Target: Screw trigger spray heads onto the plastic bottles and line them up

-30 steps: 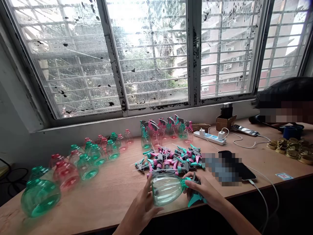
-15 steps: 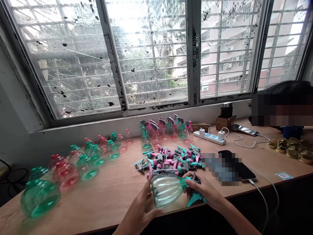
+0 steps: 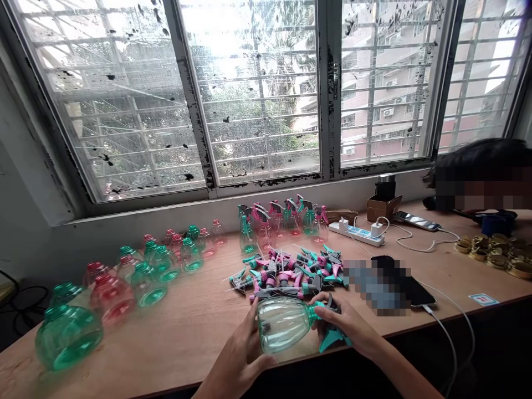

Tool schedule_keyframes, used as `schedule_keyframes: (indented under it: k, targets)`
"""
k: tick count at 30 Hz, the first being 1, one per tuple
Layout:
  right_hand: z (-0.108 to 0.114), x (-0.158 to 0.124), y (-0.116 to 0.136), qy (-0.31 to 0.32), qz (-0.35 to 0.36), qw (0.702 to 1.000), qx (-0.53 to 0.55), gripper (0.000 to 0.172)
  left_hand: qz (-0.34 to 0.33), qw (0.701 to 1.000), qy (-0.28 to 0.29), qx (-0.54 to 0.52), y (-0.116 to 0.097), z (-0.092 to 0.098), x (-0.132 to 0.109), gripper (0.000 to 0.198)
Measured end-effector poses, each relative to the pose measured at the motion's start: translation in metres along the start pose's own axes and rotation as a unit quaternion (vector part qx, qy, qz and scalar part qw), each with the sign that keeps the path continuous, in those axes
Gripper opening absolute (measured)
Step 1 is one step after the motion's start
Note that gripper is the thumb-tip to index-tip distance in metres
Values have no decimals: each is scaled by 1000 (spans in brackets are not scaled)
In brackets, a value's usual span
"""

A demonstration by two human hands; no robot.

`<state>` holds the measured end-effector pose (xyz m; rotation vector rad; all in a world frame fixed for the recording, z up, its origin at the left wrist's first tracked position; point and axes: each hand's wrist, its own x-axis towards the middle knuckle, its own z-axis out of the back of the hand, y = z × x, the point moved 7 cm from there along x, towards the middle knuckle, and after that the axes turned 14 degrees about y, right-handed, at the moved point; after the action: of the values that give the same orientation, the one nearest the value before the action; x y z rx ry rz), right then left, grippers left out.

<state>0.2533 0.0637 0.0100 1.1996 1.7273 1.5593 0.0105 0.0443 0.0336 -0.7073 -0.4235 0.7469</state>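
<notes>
A clear green spray bottle point(image 3: 285, 326) lies sideways between my hands near the table's front edge. My left hand point(image 3: 245, 346) is wrapped round its base. At the neck, my right hand point(image 3: 338, 318) grips the teal and grey trigger sprayer point(image 3: 332, 338), whose lever points down towards me. Fingers partly hide the joint between sprayer and neck. Just beyond the bottle lies a pile of loose pink, teal and grey trigger sprayers point(image 3: 286, 274) with thin tubes. Several bottles with sprayers fitted point(image 3: 266, 233) stand upright by the wall.
Open green and red bottles point(image 3: 143, 285) stand in rows at left. To the right are a phone on a cable point(image 3: 421, 296), a power strip point(image 3: 357, 234), a cardboard box point(image 3: 382, 208) and gold-coloured metal parts point(image 3: 494, 255). Another person's head point(image 3: 486, 160) is at far right.
Both hands keep nearly the same place and hold on the bottle, which has turned very slightly. The other person's head has shifted a little.
</notes>
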Motion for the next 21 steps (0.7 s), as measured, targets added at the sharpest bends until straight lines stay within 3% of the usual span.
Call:
schedule_keyframes:
  k: [7, 15, 21]
  targets:
    - [1, 1, -1, 2, 5, 1000, 1, 45, 1, 999, -7, -50, -5, -2, 2, 96]
    - [2, 1, -1, -1, 0, 1000, -8, 46, 8, 1000, -10, 9, -1, 0, 1, 97]
    - [2, 0, -1, -7, -5, 1000, -3, 49, 9, 999, -9, -37, -5, 1, 1, 97]
